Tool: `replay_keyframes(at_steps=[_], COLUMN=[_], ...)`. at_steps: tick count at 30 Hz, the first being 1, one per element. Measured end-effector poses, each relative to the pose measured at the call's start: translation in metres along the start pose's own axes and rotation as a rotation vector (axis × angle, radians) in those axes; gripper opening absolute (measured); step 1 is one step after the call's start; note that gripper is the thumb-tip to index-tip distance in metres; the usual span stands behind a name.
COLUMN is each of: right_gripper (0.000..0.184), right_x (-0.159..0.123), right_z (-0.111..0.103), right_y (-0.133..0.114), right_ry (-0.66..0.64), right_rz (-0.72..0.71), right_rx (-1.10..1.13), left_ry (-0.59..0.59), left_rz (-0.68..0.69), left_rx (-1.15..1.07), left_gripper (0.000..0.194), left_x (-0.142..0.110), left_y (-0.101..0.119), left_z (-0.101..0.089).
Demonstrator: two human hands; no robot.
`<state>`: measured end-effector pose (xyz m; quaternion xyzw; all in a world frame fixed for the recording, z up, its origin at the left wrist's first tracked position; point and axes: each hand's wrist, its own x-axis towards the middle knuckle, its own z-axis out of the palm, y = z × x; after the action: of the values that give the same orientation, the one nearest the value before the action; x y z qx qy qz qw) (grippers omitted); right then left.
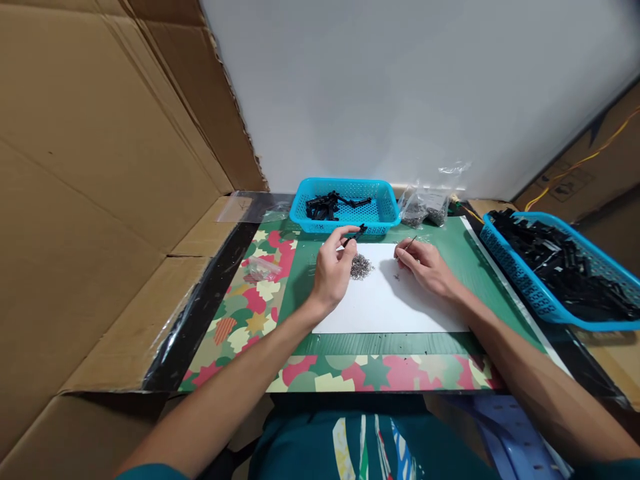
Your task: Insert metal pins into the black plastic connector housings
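At the middle of the bench [214, 290], a white rectangular sheet [395, 313] is lying on a green covering [345, 344] with a multicoloured patterned border. Above the sheet's far left corner, the left hand [333, 270] is holding a slender black part [356, 235]; its thumb and fingers are clamping the part, which is showing against the front wall of a light-blue perforated plastic basket [345, 183]. Above the sheet's far side, the right hand [425, 265] is gripping a thin dark rod-like tool [411, 243] between closed fingers; the tool's exact type is remaining unclear.

A heap of tiny silvery metal pieces [361, 267] is resting on the sheet, just beside the left hand. A few loose small pieces [397, 277] are lying near the right hand.

The basket is containing similar black parts [324, 205]. Clear plastic bags [425, 205] with dark contents are standing to its right. Farther right, a second light-blue basket [530, 293] is holding a larger load of black items [560, 260].
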<state>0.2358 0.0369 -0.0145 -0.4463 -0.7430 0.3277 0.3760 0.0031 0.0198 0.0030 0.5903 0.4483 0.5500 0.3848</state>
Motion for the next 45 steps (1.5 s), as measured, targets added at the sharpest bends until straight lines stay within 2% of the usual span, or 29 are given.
replay_keyframes(at_steps=[4,9,14,18,23,27,33,37,45], right_gripper=[0.039,0.032,0.025,0.022,0.024,0.021,0.018,0.018,0.018], right_x=[-0.002,-0.001,-0.002,-0.002,0.001,0.005,0.004,0.003,0.004], right_z=[0.003,-0.004,-0.014,-0.008,0.020,0.033,0.036,0.036,0.033], right_y=[-0.003,-0.007,-0.008,-0.011,-0.013,-0.012,-0.012,-0.014,-0.015], right_ry=[-0.003,-0.095,-0.203,-0.166,-0.075,-0.072,-0.064,-0.093,-0.067], right_rz=[-0.053,-0.055,0.007,0.015,0.015,0.013,0.024,-0.009,-0.032], right_rx=[-0.191,-0.180,-0.297,-0.329,-0.351,-0.341,-0.294,-0.323,-0.338], left_ry=[0.069,0.010,-0.042,-0.020,-0.010,-0.049,-0.059,-0.065,-0.058], left_rz=[-0.049,-0.034,-0.023,-0.017,-0.034,-0.034,-0.008,-0.009,-0.009], left_rx=[-0.067,-0.083,-0.082,-0.053,-0.039,-0.036,-0.025,-0.022,-0.024], left_gripper=[0.022,0.020,0.019,0.019,0.017,0.017,0.018,0.018,0.017], left_x=[0.005,-0.001,-0.006,-0.005,-0.006,-0.010,-0.010,-0.009,-0.010], left_y=[-0.005,-0.007,-0.007,-0.008,-0.010,-0.007,-0.003,-0.004,0.000], left_z=[-0.002,0.003,0.008,0.008,0.012,0.014,0.013,0.012,0.012])
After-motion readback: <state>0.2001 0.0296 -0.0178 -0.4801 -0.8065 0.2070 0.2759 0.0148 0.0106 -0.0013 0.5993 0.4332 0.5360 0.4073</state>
